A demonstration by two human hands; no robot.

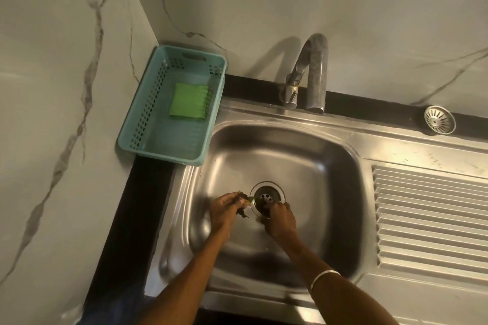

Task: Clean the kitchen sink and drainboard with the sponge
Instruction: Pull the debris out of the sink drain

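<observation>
Two hands: low in sink (340, 166), at drain (267, 196).
Left hand (227, 208): pinching dark leafy scraps (243, 212).
Right hand (280, 219): fingers curled, possibly picking debris; grip unclear.
Sponge (188, 100): in basket (132, 129).

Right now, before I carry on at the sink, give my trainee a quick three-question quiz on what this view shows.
1. True or false: the green sponge lies inside the teal basket.
2. Which hand holds the dark leafy scraps? A) left hand B) right hand C) neither
3. Fill in: the loose strainer cap sits on the black counter strip, to the ______ of the faucet.

Key: 1 true; 2 A; 3 right. The right hand's fingers curl at the drain rim of the sink; whether they hold anything cannot be told.
</observation>
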